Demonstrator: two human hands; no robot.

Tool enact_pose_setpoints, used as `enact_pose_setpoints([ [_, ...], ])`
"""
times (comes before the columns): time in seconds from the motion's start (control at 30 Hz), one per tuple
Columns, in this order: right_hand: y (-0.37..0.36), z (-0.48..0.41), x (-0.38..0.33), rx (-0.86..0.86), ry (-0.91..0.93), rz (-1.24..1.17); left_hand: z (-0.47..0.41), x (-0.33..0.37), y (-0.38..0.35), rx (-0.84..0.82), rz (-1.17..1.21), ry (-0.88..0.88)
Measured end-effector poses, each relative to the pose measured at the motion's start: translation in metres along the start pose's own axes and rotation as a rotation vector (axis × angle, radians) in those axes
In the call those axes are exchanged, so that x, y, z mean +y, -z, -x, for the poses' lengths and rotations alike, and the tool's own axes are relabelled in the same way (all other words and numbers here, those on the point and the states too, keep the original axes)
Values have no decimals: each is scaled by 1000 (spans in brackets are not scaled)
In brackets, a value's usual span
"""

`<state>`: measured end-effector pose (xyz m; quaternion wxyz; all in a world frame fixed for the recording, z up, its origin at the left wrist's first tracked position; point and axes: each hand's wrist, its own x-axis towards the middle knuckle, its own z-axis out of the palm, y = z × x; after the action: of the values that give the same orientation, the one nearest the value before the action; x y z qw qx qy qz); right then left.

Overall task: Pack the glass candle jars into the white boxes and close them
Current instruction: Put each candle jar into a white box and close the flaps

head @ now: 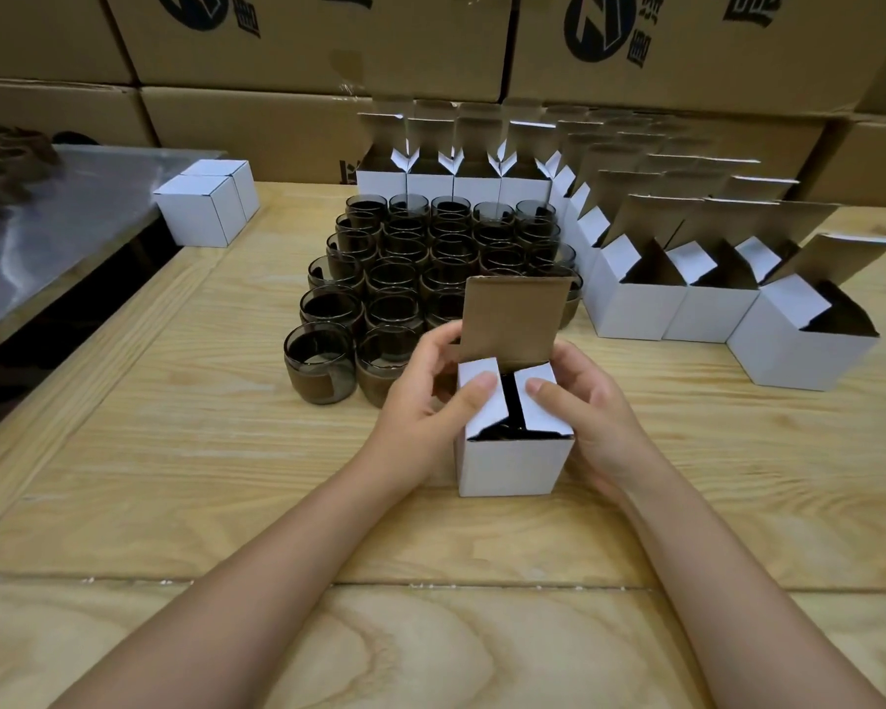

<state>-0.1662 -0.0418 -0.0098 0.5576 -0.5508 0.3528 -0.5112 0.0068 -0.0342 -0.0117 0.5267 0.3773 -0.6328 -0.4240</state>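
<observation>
A white box (pixel 512 463) is seen standing upright on a wooden table (pixel 226 452), near the middle of the scene, held between two bare hands. The left hand (pixel 425 396) is curled round the box's left side, its thumb pressed on the left side flap. The right hand (pixel 589 417) is wrapped round the right side, its thumb pressed on the right side flap. Both flaps are folded almost flat, with a narrow gap between them where something dark shows; what it is cannot be told. The lid flap (pixel 515 319) is raised upright at the far edge, its brown inside facing the viewer.

Just beyond, dark glass candle jars (pixel 430 258) are packed in rows. Open white boxes (pixel 635 304) are lined up to the right and behind them. Two closed white boxes (pixel 203 207) are set at the far left, beside a metal surface (pixel 73 207). Brown cartons (pixel 328 38) are stacked at the far side.
</observation>
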Motion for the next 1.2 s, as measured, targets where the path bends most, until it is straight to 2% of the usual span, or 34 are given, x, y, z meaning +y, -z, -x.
enact_pose_setpoints([
  [0.23, -1, 1, -2, -11, 22, 13, -2, 1, -8, 100, 45, -6],
  [0.33, 0, 2, -5, 2, 113, 35, 0, 2, -8, 119, 32, -15],
  [0.4, 0, 3, -8, -22, 177, 11, -1, 2, -6, 110, 4, -28],
  [0.5, -2, 4, -14, -78, 164, -20, 0, 2, -6, 90, -13, -44],
  [0.7, 5, 7, -15, -142, 209, 100, 4, 0, -9, 75, -6, -32],
  [0.87, 10, 9, -17, -190, 184, 170, 4, -2, -3, -17, 106, -11],
  [1.2, 12, 11, -17, -183, 226, 274, 6, -4, 4, -107, -60, -134],
])
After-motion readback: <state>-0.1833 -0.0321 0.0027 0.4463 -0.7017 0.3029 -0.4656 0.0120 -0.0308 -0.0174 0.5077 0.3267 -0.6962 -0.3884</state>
